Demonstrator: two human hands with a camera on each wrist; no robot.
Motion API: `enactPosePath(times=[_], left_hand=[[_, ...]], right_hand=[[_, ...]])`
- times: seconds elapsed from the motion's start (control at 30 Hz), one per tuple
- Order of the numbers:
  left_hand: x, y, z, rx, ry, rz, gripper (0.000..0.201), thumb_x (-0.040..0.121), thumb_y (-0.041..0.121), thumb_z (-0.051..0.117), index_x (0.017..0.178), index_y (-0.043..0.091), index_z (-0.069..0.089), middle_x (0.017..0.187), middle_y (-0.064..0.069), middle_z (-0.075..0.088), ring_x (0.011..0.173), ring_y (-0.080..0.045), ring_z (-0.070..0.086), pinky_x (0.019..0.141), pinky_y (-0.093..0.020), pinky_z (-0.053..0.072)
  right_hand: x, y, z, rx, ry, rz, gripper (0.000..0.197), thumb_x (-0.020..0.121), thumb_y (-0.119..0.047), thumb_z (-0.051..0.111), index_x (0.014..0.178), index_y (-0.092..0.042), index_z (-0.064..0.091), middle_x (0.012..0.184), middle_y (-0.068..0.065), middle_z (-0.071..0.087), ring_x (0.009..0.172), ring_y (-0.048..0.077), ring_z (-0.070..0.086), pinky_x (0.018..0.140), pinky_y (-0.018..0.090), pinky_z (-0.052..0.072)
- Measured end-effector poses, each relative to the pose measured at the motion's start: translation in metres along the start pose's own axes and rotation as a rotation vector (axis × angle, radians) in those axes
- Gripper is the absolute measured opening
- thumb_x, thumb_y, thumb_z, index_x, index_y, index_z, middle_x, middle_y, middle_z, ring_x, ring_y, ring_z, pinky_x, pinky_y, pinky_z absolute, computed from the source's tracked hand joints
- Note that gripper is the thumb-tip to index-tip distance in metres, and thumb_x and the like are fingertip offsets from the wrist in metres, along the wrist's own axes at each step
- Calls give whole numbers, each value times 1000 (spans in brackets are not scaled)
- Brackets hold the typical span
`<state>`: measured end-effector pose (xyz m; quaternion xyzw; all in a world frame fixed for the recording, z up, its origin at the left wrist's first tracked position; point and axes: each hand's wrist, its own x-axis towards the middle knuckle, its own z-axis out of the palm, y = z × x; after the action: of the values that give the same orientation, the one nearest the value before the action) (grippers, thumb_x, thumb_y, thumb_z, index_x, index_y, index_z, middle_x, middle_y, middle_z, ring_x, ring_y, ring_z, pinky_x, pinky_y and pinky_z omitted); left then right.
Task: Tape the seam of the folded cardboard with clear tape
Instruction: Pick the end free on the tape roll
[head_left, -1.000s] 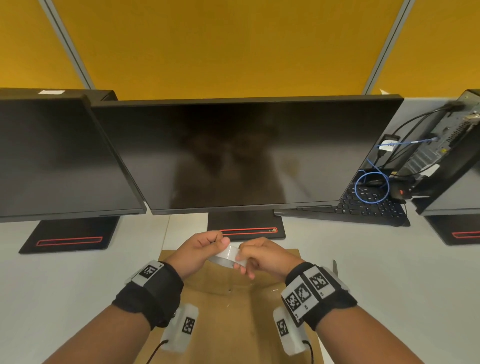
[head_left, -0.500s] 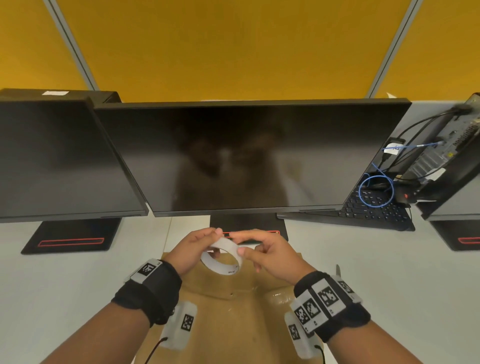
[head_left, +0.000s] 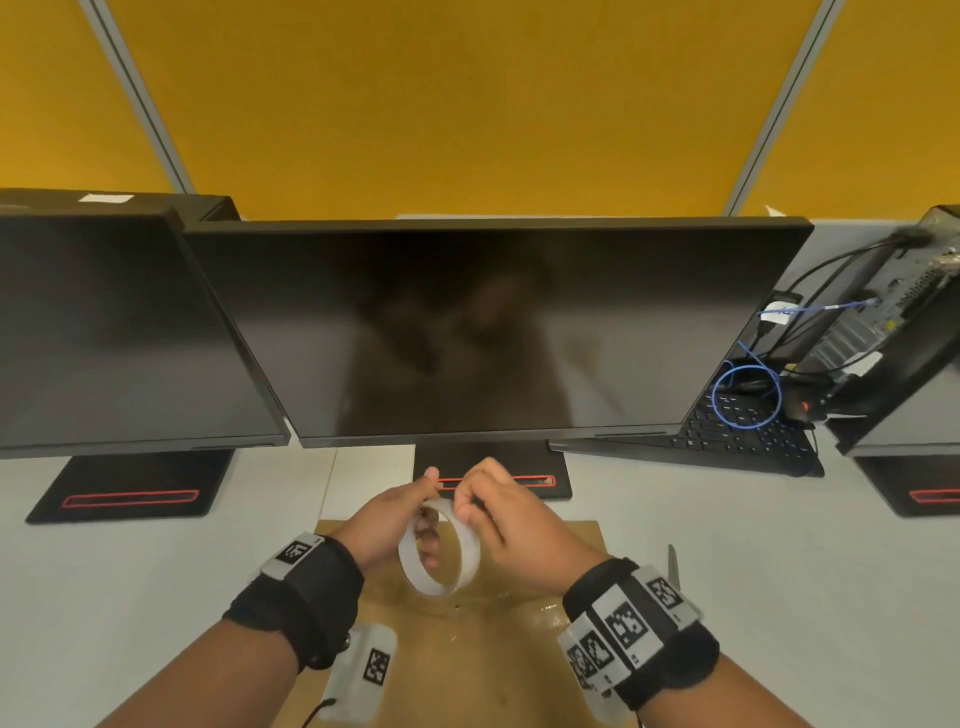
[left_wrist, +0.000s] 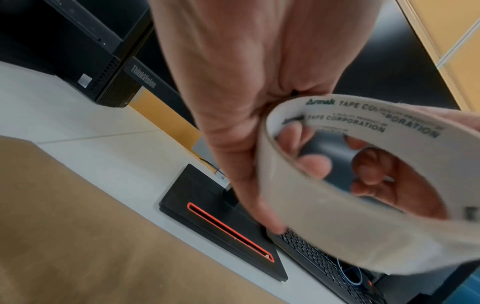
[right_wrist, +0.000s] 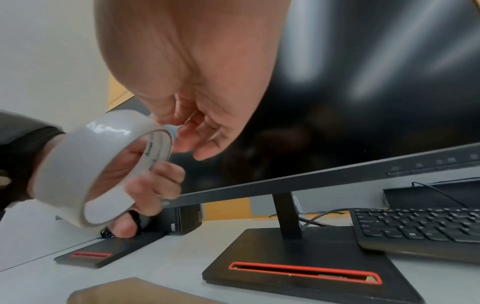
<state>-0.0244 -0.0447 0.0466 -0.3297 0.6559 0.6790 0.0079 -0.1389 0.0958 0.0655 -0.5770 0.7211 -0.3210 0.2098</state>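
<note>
**Two hands on the tape roll, raised over the cardboard**

One roll of clear tape (head_left: 439, 551) hangs in the air between my hands, above the far end of the folded cardboard (head_left: 467, 649), which lies flat on the white desk (head_left: 130, 597). Half a second ago the roll's open face tilted only partly toward me; now I see nearly the full circle of it, and it sits slightly higher, in front of the monitor stand (head_left: 493, 473). A second ago it lay almost edge-on.

My left hand (head_left: 387, 519) holds the roll with fingers threaded through the core and thumb on the outer band. My right hand (head_left: 506, 519) pinches at the roll's top edge with thumb and forefinger; the other fingers curl loosely.

Up close, the roll is a thin, glossy, whitish band on a pale paper core printed with green lettering. The cardboard is matte brown with a shiny patch near my right wrist. Behind stand dark, smooth monitors (head_left: 493, 332) and a black keyboard (head_left: 737, 436).
</note>
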Motion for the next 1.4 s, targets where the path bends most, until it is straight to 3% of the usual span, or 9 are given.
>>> enactPosePath(times=[0.13, 0.27, 0.37, 0.5, 0.73, 0.93, 1.03, 1.13, 1.4], left_hand=[[-5, -7, 10, 209, 175, 249, 28, 87, 61, 41, 104, 39, 43, 115, 9, 50, 109, -12, 51, 91, -25, 44], [-12, -21, 23, 587, 116, 521, 33, 78, 54, 61, 104, 37, 48, 116, 27, 41, 110, 10, 38, 90, -12, 39], [-11, -31, 34, 667, 59, 460, 48, 81, 64, 40, 97, 22, 57, 98, 8, 55, 93, -6, 52, 80, -29, 50], [-5, -34, 38, 613, 99, 397, 52, 81, 67, 35, 103, 25, 57, 91, 2, 61, 85, -15, 58, 77, -39, 52], [-1, -27, 32, 636, 185, 292, 42, 93, 51, 41, 125, 25, 53, 98, 1, 65, 88, -13, 60, 77, -27, 49], [-12, -19, 38, 466, 113, 338, 16, 93, 40, 49, 79, 36, 54, 62, 5, 56, 56, -3, 54, 65, -24, 47], [-14, -17, 40, 385, 93, 354, 12, 93, 36, 52, 82, 39, 54, 61, 4, 56, 56, 0, 53, 63, -17, 46], [-17, -18, 43, 340, 14, 347, 10, 94, 26, 53, 95, 36, 54, 66, 7, 57, 59, 2, 54, 59, -9, 44], [-12, -25, 36, 460, 39, 310, 26, 95, 30, 51, 69, 28, 51, 61, 6, 58, 60, -3, 53, 70, -22, 44]], right_hand=[[1, 2, 2, 142, 131, 214, 11, 101, -24, 37, 94, -23, 46, 103, -5, 43, 85, 3, 48, 70, 13, 37], [1, 12, -3, 250, 167, 406, 12, 102, -23, 36, 97, -20, 47, 104, -3, 45, 81, -2, 43, 64, 8, 32], [0, 16, 0, 252, 191, 427, 15, 102, -24, 34, 99, -19, 47, 106, -1, 45, 83, 0, 44, 66, 7, 34], [-4, 20, 9, 263, 264, 442, 14, 102, -24, 33, 99, -19, 45, 104, 0, 47, 85, 5, 47, 68, 9, 39], [-14, 15, 8, 443, 352, 379, 20, 103, -22, 31, 92, -22, 47, 86, -6, 62, 83, 5, 59, 74, 10, 44], [-12, 21, -4, 690, 293, 439, 16, 102, -23, 37, 99, -14, 50, 97, 3, 69, 78, 11, 66, 70, 16, 53], [-15, 23, -8, 870, 265, 465, 15, 99, -26, 46, 99, -13, 53, 102, 9, 71, 80, 19, 68, 76, 24, 55], [-17, 27, -6, 760, 271, 396, 10, 91, -23, 63, 88, -15, 57, 98, 12, 71, 86, 21, 69, 85, 31, 56], [-21, 28, -5, 669, 364, 324, 7, 89, -14, 64, 85, -11, 59, 75, 6, 72, 73, 13, 67, 78, 24, 54]])
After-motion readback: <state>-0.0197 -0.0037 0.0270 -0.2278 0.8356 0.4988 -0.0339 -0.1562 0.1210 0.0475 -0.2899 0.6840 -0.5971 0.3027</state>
